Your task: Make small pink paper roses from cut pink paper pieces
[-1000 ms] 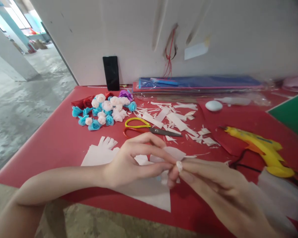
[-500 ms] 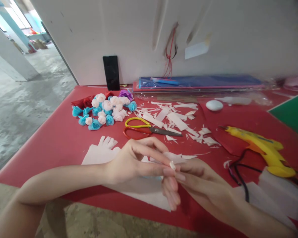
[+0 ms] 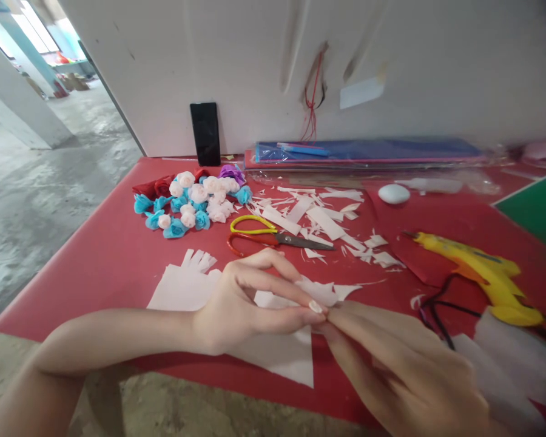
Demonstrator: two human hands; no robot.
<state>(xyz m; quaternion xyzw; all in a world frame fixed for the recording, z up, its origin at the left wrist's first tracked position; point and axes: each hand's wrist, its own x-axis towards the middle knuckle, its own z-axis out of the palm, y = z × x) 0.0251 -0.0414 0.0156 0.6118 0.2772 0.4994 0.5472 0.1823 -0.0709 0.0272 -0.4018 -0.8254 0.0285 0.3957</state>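
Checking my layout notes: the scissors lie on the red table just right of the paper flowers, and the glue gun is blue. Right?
No: the head view shows the glue gun is yellow, not blue. The scissors lie on the red table just right of the paper flowers.

My red table carried a heap of paper roses, scissors among white paper scraps, a yellow glue gun, and a white sheet nearest me.

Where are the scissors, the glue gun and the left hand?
scissors (image 3: 303,243), head view, on the grey blades.
glue gun (image 3: 480,268), head view, on the yellow body.
left hand (image 3: 236,309), head view, on the hand's back.
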